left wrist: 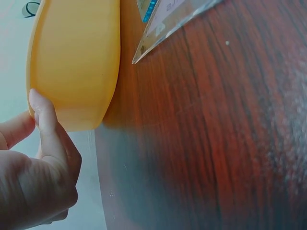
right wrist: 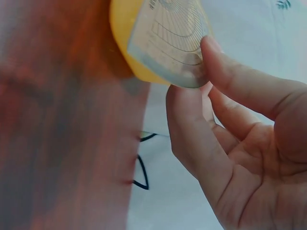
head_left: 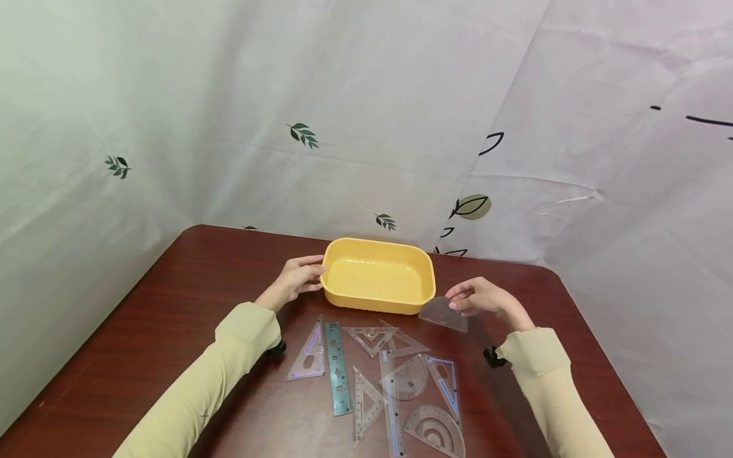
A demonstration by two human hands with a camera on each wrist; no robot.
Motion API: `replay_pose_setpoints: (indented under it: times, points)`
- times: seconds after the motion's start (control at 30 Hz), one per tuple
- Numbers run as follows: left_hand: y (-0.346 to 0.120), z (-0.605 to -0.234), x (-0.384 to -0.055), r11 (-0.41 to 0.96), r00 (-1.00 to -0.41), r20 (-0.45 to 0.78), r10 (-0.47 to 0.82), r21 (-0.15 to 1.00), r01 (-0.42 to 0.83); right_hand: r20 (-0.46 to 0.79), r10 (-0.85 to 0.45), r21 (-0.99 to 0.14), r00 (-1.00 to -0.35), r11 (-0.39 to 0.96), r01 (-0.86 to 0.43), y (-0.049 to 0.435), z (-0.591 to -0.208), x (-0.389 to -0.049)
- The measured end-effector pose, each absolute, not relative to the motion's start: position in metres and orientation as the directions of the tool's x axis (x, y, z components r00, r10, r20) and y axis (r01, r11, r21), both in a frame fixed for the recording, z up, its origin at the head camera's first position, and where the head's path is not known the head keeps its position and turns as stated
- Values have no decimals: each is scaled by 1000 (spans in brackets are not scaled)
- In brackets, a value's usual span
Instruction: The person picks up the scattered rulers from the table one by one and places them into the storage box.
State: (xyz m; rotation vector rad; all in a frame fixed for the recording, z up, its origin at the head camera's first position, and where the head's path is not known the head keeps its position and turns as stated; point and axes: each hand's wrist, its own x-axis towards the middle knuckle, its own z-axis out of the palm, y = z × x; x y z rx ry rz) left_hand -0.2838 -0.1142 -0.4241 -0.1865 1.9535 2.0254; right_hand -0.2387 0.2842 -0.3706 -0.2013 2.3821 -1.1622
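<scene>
A yellow rectangular plastic basin stands near the table's far edge. My left hand pinches its left rim, thumb and finger on either side of the wall in the left wrist view. Between thumb and fingers my right hand holds a clear protractor by its edge, just off the basin's right front corner. Closer to me lie a purple-marked set square, a teal ruler, a clear ruler and another protractor.
More clear set squares, such as one with blue markings, lie overlapping around the rulers on the dark red wooden table. A pale curtain with leaf prints hangs close behind the table and along its sides.
</scene>
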Motion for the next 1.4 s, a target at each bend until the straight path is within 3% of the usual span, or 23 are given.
replay_pose_setpoints:
  times: [0.33,0.77,1.13,1.4]
  points:
    - [-114,-425,-285,-11,-939,-321,123,946,-325,-352,-336,-779,-874,623,75,278,-354,-253]
    - [-112,-428,-285,11,-942,-317,106,948,-318,-273,-249,-810,-929,580,82,235,-354,-272]
    - [-112,-429,-287,-5,-939,-329,103,943,-332,-264,-159,-799,-951,588,123,194,-375,-287]
    - [-112,-429,-287,0,-940,-327,99,945,-328,-283,-172,-797,-944,590,131,178,-398,-298]
